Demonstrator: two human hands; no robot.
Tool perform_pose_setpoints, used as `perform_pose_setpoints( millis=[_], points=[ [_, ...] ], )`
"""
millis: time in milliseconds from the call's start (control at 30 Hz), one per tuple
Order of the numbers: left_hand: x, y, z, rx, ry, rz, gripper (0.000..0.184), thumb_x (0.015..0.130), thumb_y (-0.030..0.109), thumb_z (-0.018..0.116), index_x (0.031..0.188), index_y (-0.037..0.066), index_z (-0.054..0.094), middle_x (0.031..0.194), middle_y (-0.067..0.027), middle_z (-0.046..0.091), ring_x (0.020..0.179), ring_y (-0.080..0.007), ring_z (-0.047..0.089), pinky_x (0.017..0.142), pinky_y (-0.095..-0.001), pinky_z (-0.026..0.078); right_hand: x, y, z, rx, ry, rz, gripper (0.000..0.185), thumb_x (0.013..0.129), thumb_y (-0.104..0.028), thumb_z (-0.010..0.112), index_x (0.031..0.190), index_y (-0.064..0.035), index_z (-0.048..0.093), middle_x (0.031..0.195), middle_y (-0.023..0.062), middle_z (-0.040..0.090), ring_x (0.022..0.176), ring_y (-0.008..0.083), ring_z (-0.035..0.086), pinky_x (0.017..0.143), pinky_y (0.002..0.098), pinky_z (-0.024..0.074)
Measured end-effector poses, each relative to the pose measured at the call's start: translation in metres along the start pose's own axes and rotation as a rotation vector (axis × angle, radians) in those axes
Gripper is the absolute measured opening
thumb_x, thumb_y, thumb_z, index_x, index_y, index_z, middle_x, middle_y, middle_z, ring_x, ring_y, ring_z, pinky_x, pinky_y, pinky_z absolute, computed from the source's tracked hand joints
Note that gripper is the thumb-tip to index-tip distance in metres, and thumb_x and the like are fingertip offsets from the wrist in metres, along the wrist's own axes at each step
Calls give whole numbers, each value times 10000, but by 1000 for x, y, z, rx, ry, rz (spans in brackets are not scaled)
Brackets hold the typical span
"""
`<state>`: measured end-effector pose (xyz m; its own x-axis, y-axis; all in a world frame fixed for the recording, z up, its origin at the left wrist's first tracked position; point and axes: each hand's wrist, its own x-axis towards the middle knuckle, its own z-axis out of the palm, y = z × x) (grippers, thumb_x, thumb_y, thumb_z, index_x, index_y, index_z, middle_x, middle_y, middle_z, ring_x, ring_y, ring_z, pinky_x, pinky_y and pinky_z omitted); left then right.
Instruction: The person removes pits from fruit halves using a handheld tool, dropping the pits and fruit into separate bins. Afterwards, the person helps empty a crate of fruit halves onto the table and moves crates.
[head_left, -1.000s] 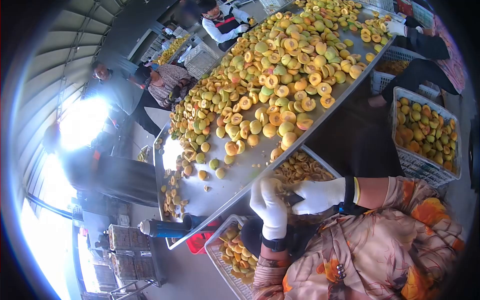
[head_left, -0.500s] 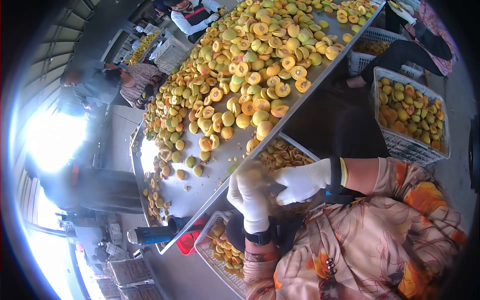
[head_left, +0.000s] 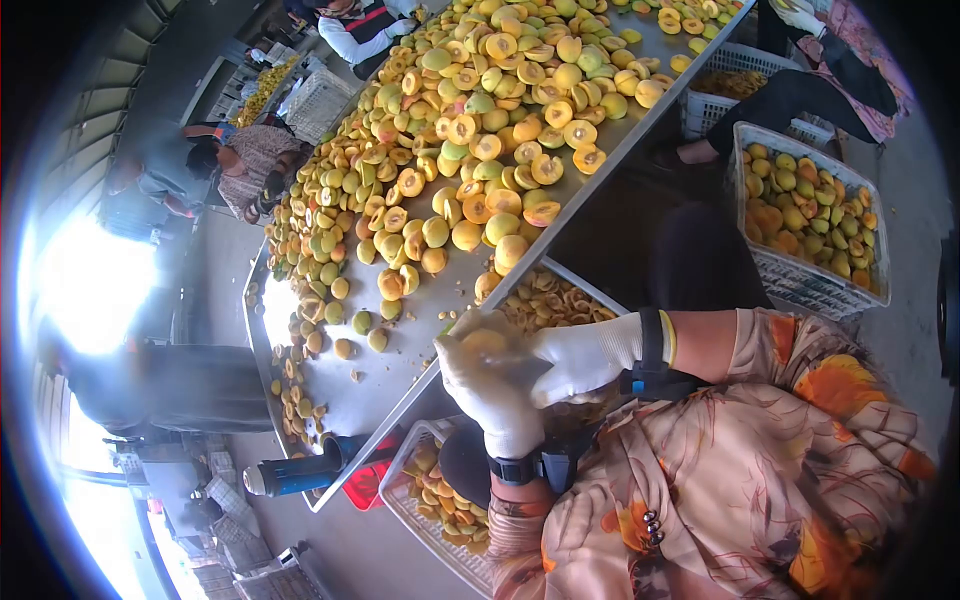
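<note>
We have one blurred yellow-orange fruit (head_left: 487, 342) in the curled fingers of our gloved left hand (head_left: 490, 388), just short of the tips of our right hand (head_left: 588, 355). The left hand is cupped around it; the right is bent inward with its fingers partly hidden, and we cannot tell whether it grips anything.

Both hands are near the edge of the one metal table (head_left: 395, 350), where halved and whole fruits (head_left: 500, 150) lie in a pile too many for us to count. Close to us we count three crates: one of brownish pieces (head_left: 555, 297) partly behind our hands, one of fruit (head_left: 437, 490) by our left knee, and one fuller (head_left: 810, 215) to our right. We also see one blue cylinder (head_left: 300, 473) and one red container (head_left: 370, 485) by the table's near corner.
</note>
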<state>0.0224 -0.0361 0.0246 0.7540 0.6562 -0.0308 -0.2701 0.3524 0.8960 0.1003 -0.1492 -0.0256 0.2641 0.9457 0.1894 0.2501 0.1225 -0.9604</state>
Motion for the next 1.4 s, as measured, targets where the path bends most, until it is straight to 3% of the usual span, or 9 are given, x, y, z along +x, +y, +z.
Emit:
perform_pose_setpoints(
  millis=[133,333,600,833,967,1200,1233,1300,1400],
  points=[
    [7,-4,-14,412,-181,261,499,1060,446,507,1081,-30,654,875,-130,684,663,-191,608,632,-308,524,1,-1,-7,-61,-38,44,261,861,-114,612,1072,39,620,889,130,710,879,263,676,813,369,537],
    [3,-6,-7,47,-21,-35,547,1064,483,484,1130,-35,648,1002,-145,688,745,-195,643,683,-312,537,6,13,0,11,-55,32,280,866,-121,617,1095,41,603,871,169,706,785,284,688,736,396,550],
    [5,-9,-20,202,-89,135,646,1044,547,482,1248,-55,596,1147,-184,685,916,-266,691,818,-396,580,2,7,32,-177,301,-69,348,883,-132,635,1199,-13,552,913,233,701,822,415,693,729,469,539],
    [8,0,-28,338,-205,168,648,1042,539,496,1125,-85,652,1018,-187,712,816,-246,701,738,-358,586,10,0,18,-3,131,-148,266,883,-137,649,1109,3,636,939,161,712,790,291,683,751,404,536],
    [16,16,-27,307,-235,156,682,1011,574,533,1052,-93,671,901,-180,715,708,-214,680,654,-314,545,15,-22,11,5,-57,79,528,852,-161,686,1330,19,556,1258,200,637,1193,319,592,1035,402,451],
    [29,25,-33,238,-238,225,745,990,626,535,1094,-104,648,873,-159,708,693,-179,662,572,-240,486,26,-38,9,-131,15,81,505,859,-215,724,1280,25,582,1138,221,685,1081,353,656,949,427,498],
    [24,25,-30,193,-190,189,775,983,646,531,1106,-112,635,851,-146,696,676,-176,650,569,-244,487,27,-24,19,-176,176,-135,450,870,-211,722,1230,32,604,1052,173,707,950,298,687,864,398,526],
    [25,24,-36,191,-195,173,817,962,680,532,1130,-114,625,819,-130,678,675,-175,638,600,-263,507,24,-43,12,191,-75,339,333,891,-186,706,1129,27,613,854,99,684,706,202,656,660,335,522],
    [16,25,-34,60,-184,74,693,1013,593,484,1016,-81,642,862,-146,665,704,-225,649,668,-339,533,19,-50,14,471,-154,418,218,914,-168,681,1029,1,606,682,18,578,527,106,520,501,258,419]
  ],
)
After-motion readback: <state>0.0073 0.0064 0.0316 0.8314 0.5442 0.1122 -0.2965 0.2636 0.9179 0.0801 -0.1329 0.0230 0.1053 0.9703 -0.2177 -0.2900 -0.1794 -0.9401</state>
